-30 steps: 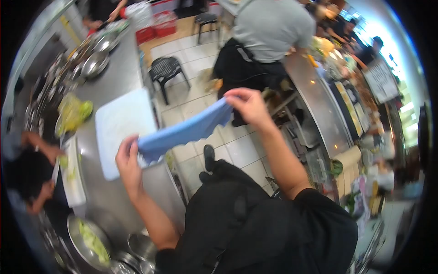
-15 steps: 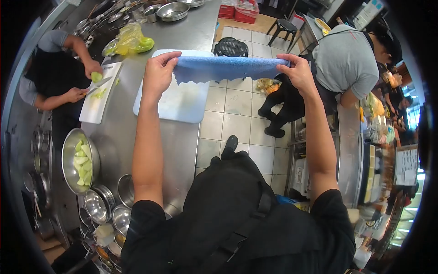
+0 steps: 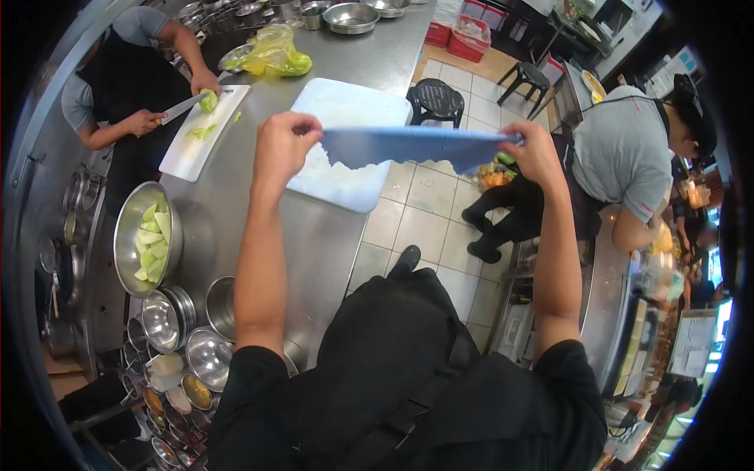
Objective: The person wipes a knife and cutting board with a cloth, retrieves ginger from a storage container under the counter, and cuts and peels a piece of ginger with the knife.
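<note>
A blue cloth [image 3: 408, 147] with a ragged lower edge is stretched level in front of me. My left hand [image 3: 283, 149] pinches its left corner between thumb and fingers. At the opposite end, my right hand [image 3: 536, 153] has the other corner pinched the same way. Behind and below the cloth, a large pale blue cutting board [image 3: 353, 106] lies on the steel counter [image 3: 314, 247], partly covered from sight by the cloth and my left hand.
Across the counter a co-worker cuts a green vegetable [image 3: 208, 100] with a knife [image 3: 182, 108] over a white board [image 3: 184, 157]. A steel bowl [image 3: 174, 259] holds green pieces. On the right another person [image 3: 620, 157] bends over a worktop. Black stools [image 3: 437, 100] stand on the tiles.
My view has turned, so counter and boards sit further right. The cloth stays stretched between both hands, slightly lower in view, with its upper face now narrower.
</note>
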Motion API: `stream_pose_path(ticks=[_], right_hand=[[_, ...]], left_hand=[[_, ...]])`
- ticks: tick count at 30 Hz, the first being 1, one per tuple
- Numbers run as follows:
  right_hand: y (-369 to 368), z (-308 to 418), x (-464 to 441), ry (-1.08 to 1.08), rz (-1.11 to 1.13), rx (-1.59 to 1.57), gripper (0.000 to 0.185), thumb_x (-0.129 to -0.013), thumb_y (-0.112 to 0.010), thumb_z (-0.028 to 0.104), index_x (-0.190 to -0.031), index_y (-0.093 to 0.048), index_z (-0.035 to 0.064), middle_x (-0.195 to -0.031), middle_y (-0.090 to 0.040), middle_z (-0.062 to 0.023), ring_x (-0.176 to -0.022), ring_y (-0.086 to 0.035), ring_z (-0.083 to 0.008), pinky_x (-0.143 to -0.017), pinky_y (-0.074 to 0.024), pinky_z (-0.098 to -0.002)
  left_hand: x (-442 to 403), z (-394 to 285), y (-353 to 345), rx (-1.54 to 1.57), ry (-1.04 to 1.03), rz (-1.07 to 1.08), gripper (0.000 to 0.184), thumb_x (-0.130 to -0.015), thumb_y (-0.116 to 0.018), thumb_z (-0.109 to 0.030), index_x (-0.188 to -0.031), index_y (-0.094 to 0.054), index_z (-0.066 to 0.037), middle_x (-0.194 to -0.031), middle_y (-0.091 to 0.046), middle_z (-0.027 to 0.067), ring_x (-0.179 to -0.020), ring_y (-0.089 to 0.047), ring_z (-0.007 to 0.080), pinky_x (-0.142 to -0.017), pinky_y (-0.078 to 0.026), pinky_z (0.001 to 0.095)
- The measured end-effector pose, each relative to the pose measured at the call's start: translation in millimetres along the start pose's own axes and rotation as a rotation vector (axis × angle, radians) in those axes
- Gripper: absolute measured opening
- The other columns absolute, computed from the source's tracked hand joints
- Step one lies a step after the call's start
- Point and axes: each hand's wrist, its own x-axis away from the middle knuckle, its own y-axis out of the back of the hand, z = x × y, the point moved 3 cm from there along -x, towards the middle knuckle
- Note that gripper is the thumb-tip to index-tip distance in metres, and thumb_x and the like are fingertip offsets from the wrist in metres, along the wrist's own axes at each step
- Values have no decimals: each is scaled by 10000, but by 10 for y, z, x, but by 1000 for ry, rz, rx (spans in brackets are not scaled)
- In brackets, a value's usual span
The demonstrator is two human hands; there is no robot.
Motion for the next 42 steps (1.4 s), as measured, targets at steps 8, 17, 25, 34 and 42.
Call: stream_pose_path(ticks=[8, 17, 25, 34, 42], right_hand=[[-130, -453, -30, -42, 220, -890, 186, -880, -780, 146, -971, -658, 39, -886, -676, -21, -848, -635, -108, -725, -518, -287], [-1390, 720, 65, -107, -6, -676, 218, -919, -724, 183, -934, -729, -34, -751, -718, -97, -631, -644, -137, -566, -507, -311], [-1664, 1285, 506, -2, 346, -886, 226, -880, -699, 78, -1056, -715, -63, -849, -729, -89, -751, -664, -119, -664, -537, -286], [-1340, 1214, 159, 86, 447, -933, 214, -844, -666, -14, -1045, -732, -46, -884, -715, -40, -815, -625, -94, -747, -506, -254], [-1325, 1203, -840, 215, 212, -947, 170, -894, -681, 0, -1055, -726, -28, -917, -728, -43, -843, -649, -101, -784, -515, -263]], left_hand=[[376, 381, -124, 768, 148, 263, 125, -932, -644, -39, -1009, -553, -79, -870, -639, 16, -766, -622, 107, -718, -532, 287], [648, 138, -1035, 894, 444, 39, 30, -941, -616, -86, -952, -604, -61, -821, -637, 28, -717, -651, 125, -611, -564, 307], [852, 82, -845, 706, 314, 433, 364, -983, -564, -147, -1320, -618, -23, -1039, -726, 120, -879, -701, 180, -804, -567, 312], [672, 445, -667, 485, -56, 586, 402, -724, -889, -265, -1016, -754, -25, -975, -731, 115, -893, -669, 264, -825, -518, 336], [105, 468, 220, -42, -138, -133, 232, -762, -830, -131, -981, -787, -65, -855, -633, 99, -831, -616, 263, -788, -492, 371]])
